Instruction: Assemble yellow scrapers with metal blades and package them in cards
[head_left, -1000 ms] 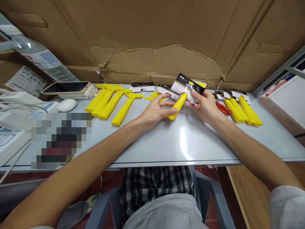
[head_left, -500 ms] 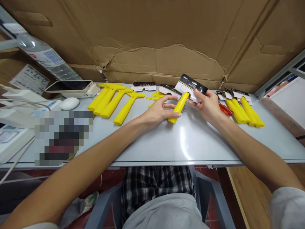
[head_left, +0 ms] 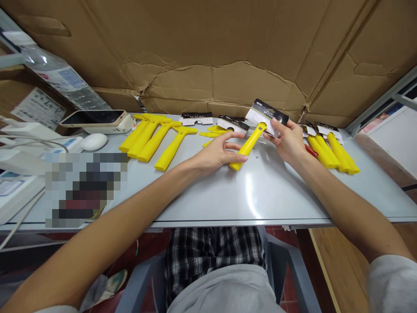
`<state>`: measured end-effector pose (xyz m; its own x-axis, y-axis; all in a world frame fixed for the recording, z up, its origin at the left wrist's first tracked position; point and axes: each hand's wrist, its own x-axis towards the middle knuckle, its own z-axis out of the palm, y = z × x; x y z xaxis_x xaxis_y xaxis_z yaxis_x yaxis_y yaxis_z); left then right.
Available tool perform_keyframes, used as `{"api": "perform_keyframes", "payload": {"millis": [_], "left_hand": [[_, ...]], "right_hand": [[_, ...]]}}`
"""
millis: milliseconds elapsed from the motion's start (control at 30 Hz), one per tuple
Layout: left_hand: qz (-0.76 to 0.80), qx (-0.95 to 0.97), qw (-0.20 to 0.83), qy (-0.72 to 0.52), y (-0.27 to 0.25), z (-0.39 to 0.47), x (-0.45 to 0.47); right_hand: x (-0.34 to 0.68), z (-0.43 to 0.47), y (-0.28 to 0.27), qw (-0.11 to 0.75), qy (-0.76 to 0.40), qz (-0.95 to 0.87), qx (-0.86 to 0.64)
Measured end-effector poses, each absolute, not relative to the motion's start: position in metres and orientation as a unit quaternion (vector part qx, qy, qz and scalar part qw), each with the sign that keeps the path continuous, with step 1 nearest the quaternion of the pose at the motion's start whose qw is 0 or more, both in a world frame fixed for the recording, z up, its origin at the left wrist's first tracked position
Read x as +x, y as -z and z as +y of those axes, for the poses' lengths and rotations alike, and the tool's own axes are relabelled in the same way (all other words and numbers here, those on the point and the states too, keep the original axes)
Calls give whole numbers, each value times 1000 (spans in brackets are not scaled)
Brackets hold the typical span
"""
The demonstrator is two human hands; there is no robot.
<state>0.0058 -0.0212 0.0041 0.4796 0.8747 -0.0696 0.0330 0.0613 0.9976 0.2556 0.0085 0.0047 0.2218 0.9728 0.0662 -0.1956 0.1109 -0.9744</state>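
Observation:
My left hand (head_left: 219, 152) grips the lower end of a yellow plastic handle (head_left: 248, 148), thumb and fingers closed about it. The handle slants up and to the right, and a dark marking or slot shows near its top. Between the thumb and fingers of my right hand (head_left: 288, 140) is a black-and-white cardboard header card (head_left: 267, 115), set around the handle's upper end. A shiny strip shows beneath the card, partly hidden by the handle and fingers. Behind my left hand lie more cards (head_left: 233, 124) and thin yellow pieces (head_left: 213, 131).
Several yellow handles with T-shaped tops (head_left: 172, 148) lie on the grey table (head_left: 208, 200) at left. Carded handles (head_left: 342, 154) lie at right, near a red tool (head_left: 312, 150). A phone (head_left: 97, 118), white mouse (head_left: 94, 141) and water bottle (head_left: 65, 78) are at left. Cardboard (head_left: 211, 43) stands behind.
The card has shifted slightly right with my right hand. The held handle has turned, so its dark spot and the shiny strip now show. My left hand has hardly moved.

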Motion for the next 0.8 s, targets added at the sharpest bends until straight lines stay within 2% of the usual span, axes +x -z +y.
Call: {"api": "perform_keyframes", "payload": {"millis": [167, 533, 800], "left_hand": [[373, 592, 625, -345, -5, -23, 7], [368, 512, 642, -437, -6, -14, 10], [373, 420, 657, -503, -6, -14, 15]], "right_hand": [[254, 7, -6, 621, -464, -421, -472], [217, -28, 0, 543, -538, -468, -445], [205, -40, 9, 530, -559, -474, -426]]}}
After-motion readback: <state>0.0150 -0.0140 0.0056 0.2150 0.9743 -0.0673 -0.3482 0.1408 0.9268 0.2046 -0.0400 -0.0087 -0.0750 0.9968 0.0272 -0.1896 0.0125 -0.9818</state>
